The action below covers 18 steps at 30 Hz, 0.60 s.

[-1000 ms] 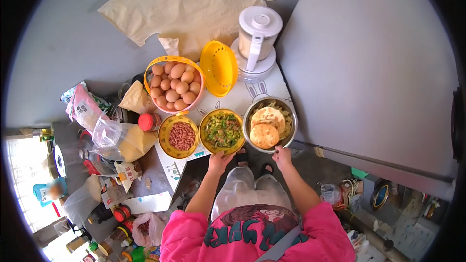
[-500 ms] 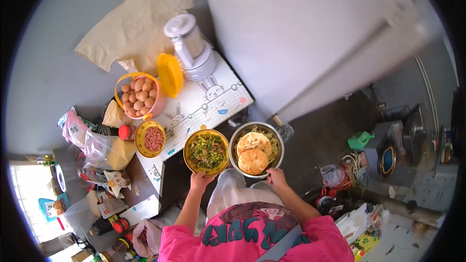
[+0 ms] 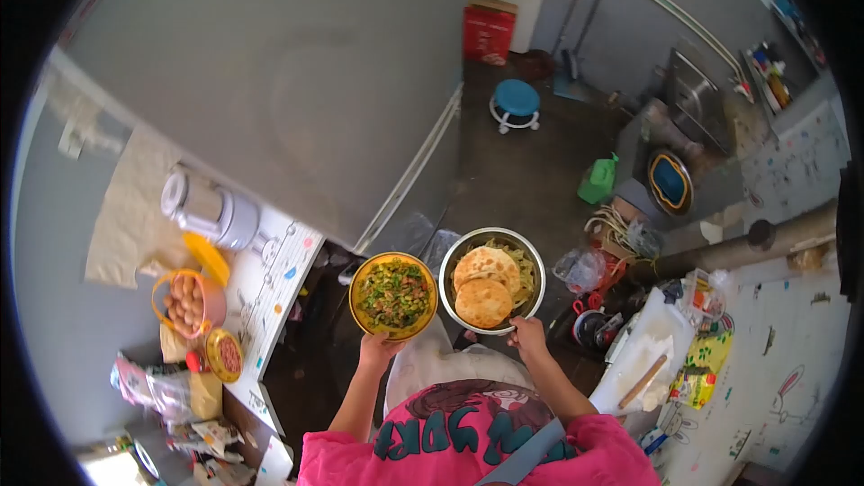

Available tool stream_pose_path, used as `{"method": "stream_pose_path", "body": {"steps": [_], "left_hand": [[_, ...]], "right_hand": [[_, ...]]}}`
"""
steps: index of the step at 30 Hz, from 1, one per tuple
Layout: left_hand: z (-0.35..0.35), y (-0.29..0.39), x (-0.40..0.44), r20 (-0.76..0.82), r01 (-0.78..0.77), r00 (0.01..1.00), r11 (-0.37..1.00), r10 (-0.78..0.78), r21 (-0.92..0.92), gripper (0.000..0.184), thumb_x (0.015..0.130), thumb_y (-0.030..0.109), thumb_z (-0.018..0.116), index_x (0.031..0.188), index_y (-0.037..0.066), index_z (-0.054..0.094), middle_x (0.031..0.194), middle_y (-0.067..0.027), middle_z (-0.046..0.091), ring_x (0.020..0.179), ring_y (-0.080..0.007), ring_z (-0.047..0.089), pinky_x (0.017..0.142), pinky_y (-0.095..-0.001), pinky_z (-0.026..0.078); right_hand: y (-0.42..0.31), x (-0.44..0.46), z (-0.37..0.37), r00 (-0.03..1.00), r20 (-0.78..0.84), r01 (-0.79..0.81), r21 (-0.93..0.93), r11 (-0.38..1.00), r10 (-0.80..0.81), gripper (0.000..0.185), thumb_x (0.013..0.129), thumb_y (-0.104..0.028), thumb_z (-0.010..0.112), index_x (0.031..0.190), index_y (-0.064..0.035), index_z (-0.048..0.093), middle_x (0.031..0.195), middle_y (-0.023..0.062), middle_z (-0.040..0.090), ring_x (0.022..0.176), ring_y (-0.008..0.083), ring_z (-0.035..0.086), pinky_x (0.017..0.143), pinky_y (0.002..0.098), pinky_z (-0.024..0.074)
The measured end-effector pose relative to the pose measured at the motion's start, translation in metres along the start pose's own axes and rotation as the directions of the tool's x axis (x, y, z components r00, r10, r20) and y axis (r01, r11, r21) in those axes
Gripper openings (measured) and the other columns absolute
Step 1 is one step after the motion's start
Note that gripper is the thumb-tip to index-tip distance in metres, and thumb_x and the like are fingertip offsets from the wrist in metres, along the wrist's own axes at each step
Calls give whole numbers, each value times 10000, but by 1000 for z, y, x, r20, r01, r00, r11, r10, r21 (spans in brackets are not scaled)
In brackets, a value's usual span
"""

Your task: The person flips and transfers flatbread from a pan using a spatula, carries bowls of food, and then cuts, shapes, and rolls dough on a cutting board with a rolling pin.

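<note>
In the head view my left hand [image 3: 382,345] grips the near rim of a yellow bowl [image 3: 357,323] filled with a chopped green and brown dish [image 3: 393,293]. Beside it, my right hand [image 3: 528,335] is closed on the near rim of a steel bowl [image 3: 539,277]. Two round browned flatbreads [image 3: 483,302] lie in the steel bowl on pale shredded food [image 3: 525,279]. Both bowls are held level in front of my body, close together with a narrow gap between them. The fingers under each bowl are partly hidden.
A tall grey refrigerator [image 3: 306,81] stands ahead on the left. Left of me, a patterned table [image 3: 256,324] bears a blender [image 3: 209,207], a basket of eggs [image 3: 186,306] and a bowl of peanuts [image 3: 225,355]. A blue stool [image 3: 517,99] is on the floor ahead; a rolling pin [image 3: 643,382] lies right.
My view has turned to the right, so the table has shifted left and the stool and floor have come into sight. Both bowls stay in my hands.
</note>
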<state>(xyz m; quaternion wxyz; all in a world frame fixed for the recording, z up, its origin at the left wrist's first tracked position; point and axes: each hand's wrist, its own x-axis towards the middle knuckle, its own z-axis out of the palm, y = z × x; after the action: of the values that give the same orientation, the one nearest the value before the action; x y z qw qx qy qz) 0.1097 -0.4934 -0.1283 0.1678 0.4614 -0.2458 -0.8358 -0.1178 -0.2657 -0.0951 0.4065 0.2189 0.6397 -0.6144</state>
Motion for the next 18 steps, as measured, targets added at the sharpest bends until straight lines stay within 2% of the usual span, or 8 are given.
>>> {"method": "stream_pose_path", "body": {"steps": [3, 7, 11, 13, 15, 16, 18], "left_hand": [[54, 7, 28, 90, 36, 994, 980, -54, 198, 392, 867, 84, 430, 1222, -81, 407, 1065, -250, 597, 854, -353, 656, 664, -352, 580], [126, 12, 83, 152, 55, 983, 952, -104, 301, 397, 857, 71, 426, 1221, -86, 399, 1057, -257, 597, 857, -362, 655, 655, -353, 584], [202, 25, 136, 193, 88, 966, 920, -172, 382, 395, 847, 49, 413, 1211, -101, 384, 1034, -264, 596, 835, -370, 656, 654, -366, 589], [251, 29, 177, 192, 98, 962, 903, -193, 419, 393, 847, 48, 411, 1208, -104, 382, 1033, -262, 596, 830, -368, 657, 656, -370, 588], [289, 41, 183, 185, 75, 966, 885, -178, 459, 392, 847, 47, 408, 1207, -106, 381, 1033, -260, 596, 826, -367, 657, 659, -376, 585], [299, 42, 203, 161, 156, 957, 896, -242, 415, 389, 845, 39, 407, 1213, -87, 385, 1041, -252, 595, 825, -360, 658, 662, -390, 584], [344, 56, 230, 202, 112, 953, 880, -227, 461, 391, 844, 38, 406, 1220, -69, 387, 1048, -245, 595, 830, -354, 658, 667, -396, 584]], "right_hand": [[-27, 12, -28, 998, -58, 44, 99, 994, -39, 100, 807, -49, 528, 726, -36, 473, 502, 14, 396, 401, 129, 392, 377, 285, 361], [-52, 57, -54, 994, -105, 41, 237, 971, -17, 117, 804, -50, 532, 731, -35, 442, 516, 20, 398, 399, 128, 380, 385, 285, 358], [-121, 74, -52, 982, -186, 77, 353, 932, -10, 121, 801, -56, 534, 749, -37, 426, 530, 22, 392, 404, 125, 367, 391, 285, 353], [-158, 114, -60, 979, -206, 65, 337, 939, 6, 114, 806, -69, 532, 762, -46, 430, 544, 19, 391, 419, 121, 371, 390, 280, 347], [-181, 130, -65, 981, -193, 74, 338, 938, -8, 108, 808, -80, 533, 771, -50, 437, 548, 17, 393, 427, 121, 377, 388, 278, 345], [-201, 140, -64, 976, -220, 70, 335, 939, 6, 106, 803, -93, 538, 761, -55, 448, 520, 7, 380, 412, 121, 368, 383, 281, 343], [-232, 172, -64, 976, -214, 99, 352, 931, -23, 108, 792, -93, 540, 726, -59, 460, 490, -2, 353, 388, 126, 351, 378, 294, 344]]}}
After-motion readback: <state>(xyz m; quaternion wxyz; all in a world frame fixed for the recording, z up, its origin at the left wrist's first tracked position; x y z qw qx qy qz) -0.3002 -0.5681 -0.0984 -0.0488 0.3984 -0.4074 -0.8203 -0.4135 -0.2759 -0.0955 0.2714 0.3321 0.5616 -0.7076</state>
